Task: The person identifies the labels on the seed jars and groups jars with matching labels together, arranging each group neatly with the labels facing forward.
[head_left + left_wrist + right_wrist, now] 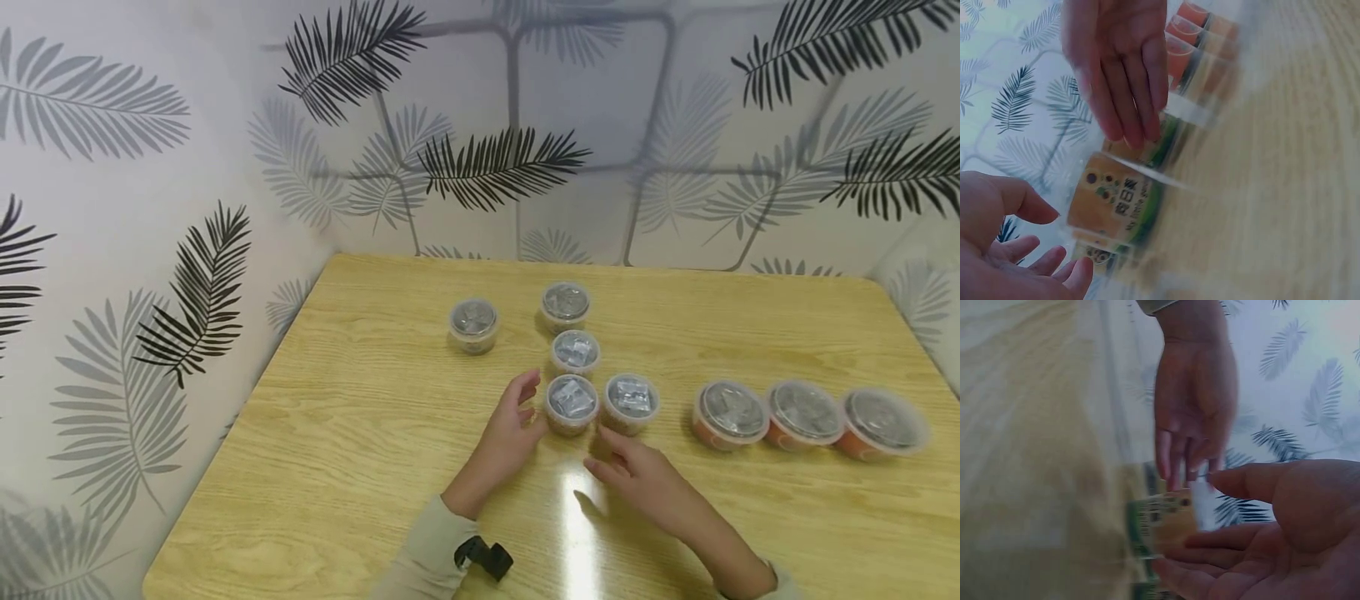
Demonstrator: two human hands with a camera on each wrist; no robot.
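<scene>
My left hand (pixel 506 437) is just left of a round clear-plastic tub (pixel 572 403), its fingers loosely bent and holding nothing. On the tub's other side is my right hand (pixel 641 483), fingers relaxed and pointing at the gap between this tub and a second tub (pixel 632 398) to its right. Both tubs have grey packets under their lids. In the left wrist view the tub's side (pixel 1100 197) bears an orange and green label with dark lettering, and the left palm (pixel 1010 250) faces it. Behind the front tub stands another tub (pixel 576 351).
Farther back stand a tub (pixel 566 305) and, to the left, a lone tub (pixel 473 323). At the right a row of three orange-sided tubs (pixel 730 412) stands on the wooden table (pixel 337 400). Leaf-patterned wall covering (pixel 465 225) borders the table's back edge.
</scene>
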